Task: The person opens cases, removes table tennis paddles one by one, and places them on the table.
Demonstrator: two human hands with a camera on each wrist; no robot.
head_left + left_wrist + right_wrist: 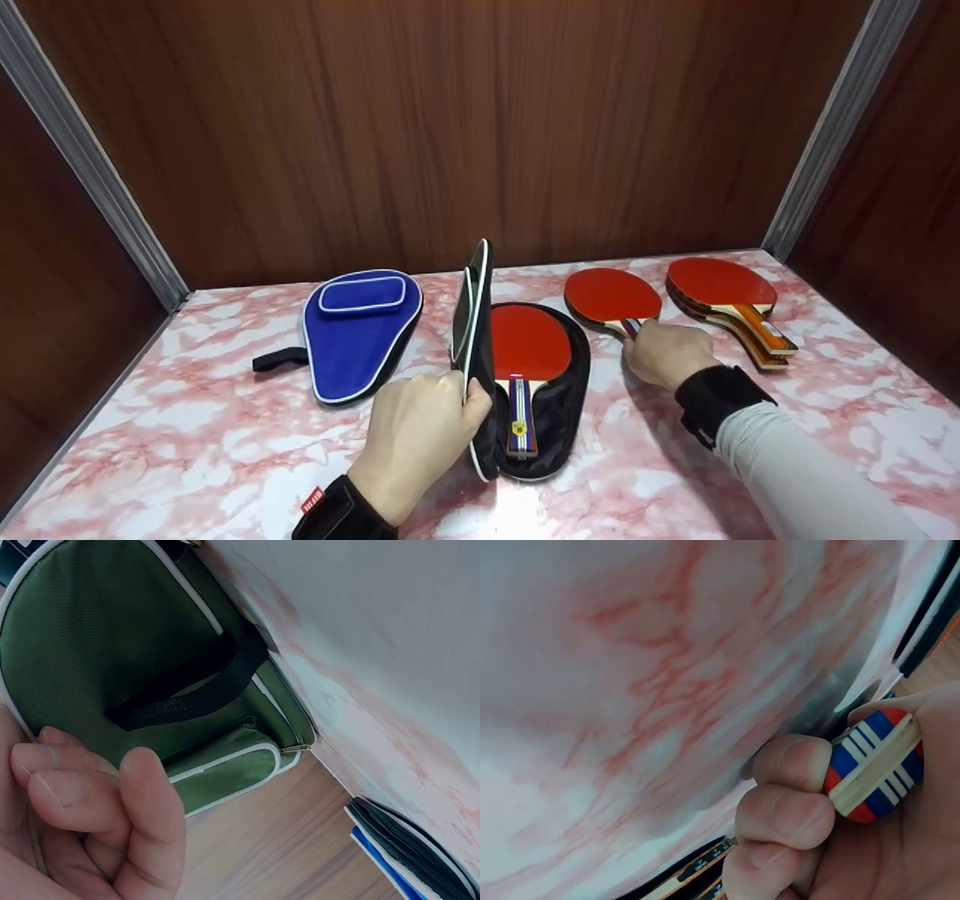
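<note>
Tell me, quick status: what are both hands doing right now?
Left hand holds the open case's lid upright. Right hand grips the loose paddle's handle. One paddle already lies in the case.

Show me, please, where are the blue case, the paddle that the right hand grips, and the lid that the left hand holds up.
blue case [352,341]: head view, on its flat top.
paddle [611,294]: head view, on its red face.
lid [105,637]: left wrist view, on its green outer cloth.
</note>
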